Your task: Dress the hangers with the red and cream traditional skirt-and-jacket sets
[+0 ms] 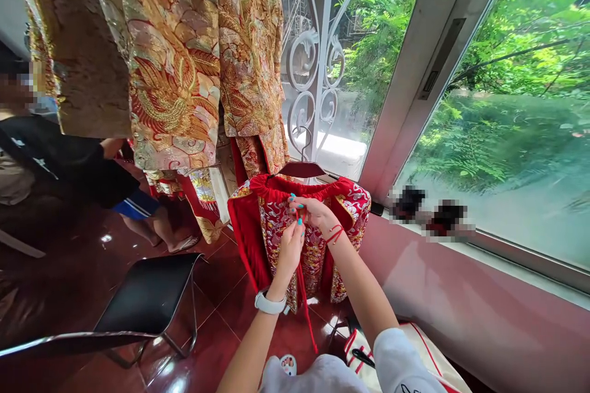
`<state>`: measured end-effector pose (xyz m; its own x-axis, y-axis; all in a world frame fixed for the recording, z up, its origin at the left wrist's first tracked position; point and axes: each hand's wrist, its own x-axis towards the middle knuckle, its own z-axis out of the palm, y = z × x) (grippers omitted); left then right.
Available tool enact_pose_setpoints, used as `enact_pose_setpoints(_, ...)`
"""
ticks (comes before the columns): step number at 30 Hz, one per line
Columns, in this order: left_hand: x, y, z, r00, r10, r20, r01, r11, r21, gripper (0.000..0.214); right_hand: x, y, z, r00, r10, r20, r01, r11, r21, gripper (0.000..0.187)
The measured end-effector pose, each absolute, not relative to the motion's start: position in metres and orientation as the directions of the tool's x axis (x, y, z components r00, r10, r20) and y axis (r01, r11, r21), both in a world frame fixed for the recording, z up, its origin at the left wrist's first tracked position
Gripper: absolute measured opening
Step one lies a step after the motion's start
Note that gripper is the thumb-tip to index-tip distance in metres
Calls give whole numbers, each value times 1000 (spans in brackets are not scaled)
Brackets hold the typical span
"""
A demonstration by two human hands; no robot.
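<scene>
A red skirt (249, 233) with gold and silver embroidery hangs in front of me from a dark hanger (302, 169), its gathered waistband at the top. Against the front of the waist, my left hand (290, 249) pinches a thin red drawstring (308, 313), thumb up. Just above and to the right, my right hand (314, 211) has its fingers closed on the same cord. The two hands almost meet, and they hide the piece of cord between them. A long end of the drawstring dangles below, down the skirt's front.
Gold embroidered garments (175, 73) hang at upper left. A black chair (150, 295) stands on the red tiled floor at lower left, with a person (59, 159) beyond it. A window (502, 135) and its sill run along the right. A cream bag (424, 350) lies at lower right.
</scene>
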<state>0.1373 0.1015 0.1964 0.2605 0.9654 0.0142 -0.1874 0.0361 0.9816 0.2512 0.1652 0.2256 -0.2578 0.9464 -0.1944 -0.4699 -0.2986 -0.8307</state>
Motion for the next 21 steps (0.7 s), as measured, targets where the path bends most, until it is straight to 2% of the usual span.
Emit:
enact_pose_setpoints(1,135,103,197,251,965,69,-14,-67,998,39,252,163,225,-257,946,-197,-464,-300,-834,19)
enact_pose_setpoints(2,134,103,198,260,956,133,190,-185,964,34,252,161,225,-255,946,-198,-457,-299,-838,20)
enact_pose_setpoints(3,132,104,200,291,939,182,390,-290,874,31,253,160,224,-251,947,-198,-450,-296,-843,21)
enact_pose_setpoints(5,131,105,208,374,909,182,677,-402,616,24,254,159,225,-241,950,-198,-431,-288,-855,25)
enact_pose_setpoints(8,130,108,219,467,880,85,838,-471,276,32,258,155,223,-224,955,-196,-404,-273,-873,25)
enact_pose_setpoints(10,128,110,221,514,857,44,842,-513,168,40,264,144,218,-215,961,-174,-343,-241,-908,24)
enact_pose_setpoints(13,120,114,221,549,835,22,823,-545,161,43,277,116,205,-116,992,-47,-117,-61,-991,31)
enact_pose_setpoints(15,114,116,221,550,835,32,810,-542,223,44,285,98,195,88,981,174,123,163,-979,30)
enact_pose_setpoints(16,112,117,222,554,831,41,796,-544,265,44,287,92,190,181,929,324,280,267,-922,28)
enact_pose_setpoints(17,111,118,223,562,825,48,777,-547,311,44,288,87,186,214,851,480,453,349,-820,25)
enact_pose_setpoints(19,109,121,226,589,806,55,725,-557,406,42,288,86,182,73,696,715,748,435,-501,24)
enact_pose_setpoints(21,107,127,229,616,785,64,656,-556,511,39,288,92,183,-155,639,753,841,486,-239,25)
